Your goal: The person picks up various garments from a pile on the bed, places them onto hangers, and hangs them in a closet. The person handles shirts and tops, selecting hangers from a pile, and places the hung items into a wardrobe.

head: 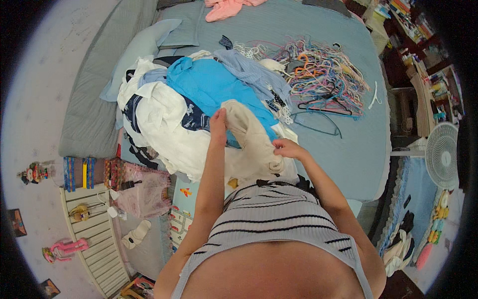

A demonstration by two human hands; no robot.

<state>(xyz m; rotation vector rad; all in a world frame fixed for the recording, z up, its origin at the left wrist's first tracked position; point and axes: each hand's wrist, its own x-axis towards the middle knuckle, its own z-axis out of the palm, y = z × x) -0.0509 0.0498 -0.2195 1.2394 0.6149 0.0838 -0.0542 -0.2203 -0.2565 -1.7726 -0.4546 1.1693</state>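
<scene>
A beige cloth garment [244,127] is stretched between my two hands, above the near part of a clothes pile. My left hand [218,123] pinches its upper left edge. On its lower right side, my right hand [289,148] grips the fabric, which is bunched there. Under and around it lie white garments [168,130], a bright blue garment [220,80], a light blue striped garment [242,67] and a dark patterned cloth [194,116]. A tangled heap of coloured clothes hangers [325,82] lies right of the pile.
The pile rests on a bed with a grey-blue sheet [351,160]. One white hanger [375,95] lies apart near the right edge. Pillows [138,56] are at the left. A fan [444,157] stands at the right, and a white slatted rail [93,239] is at lower left.
</scene>
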